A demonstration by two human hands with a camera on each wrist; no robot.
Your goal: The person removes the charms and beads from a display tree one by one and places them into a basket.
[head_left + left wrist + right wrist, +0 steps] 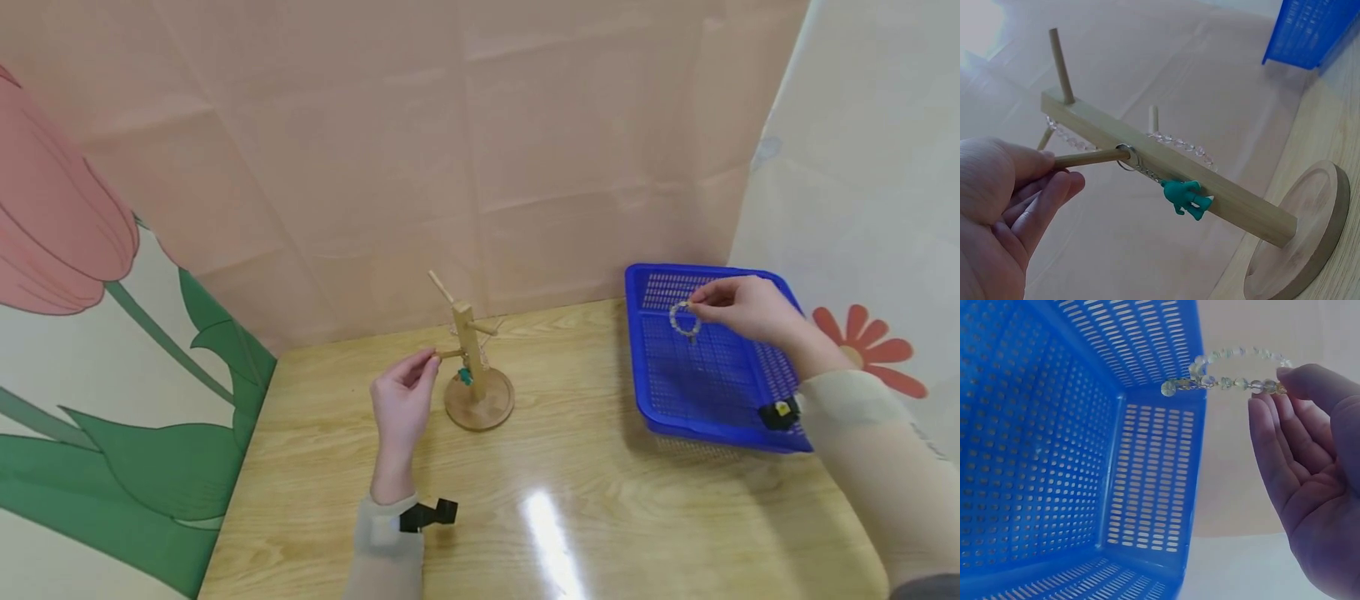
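My left hand (405,390) pinches the end of a wooden peg (1088,157) on a small wooden stand (471,350) with a round base. From that peg, close to the post, hangs a keychain (1185,197) with a metal ring, a short chain and a green figure. A bracelet of clear pinkish beads (1188,147) hangs on other pegs behind the post. Over the blue basket, my right hand (742,310) pinches a bracelet of clear, pale yellowish beads (1229,382) between thumb and fingertips. A round bead dangles from its lower side.
The blue plastic basket (645,367) with slotted walls stands at the right of the wood-grain table (555,467). Behind the table rises a pinkish cloth backdrop (540,167). Each sleeve carries a black wrist camera (431,515).
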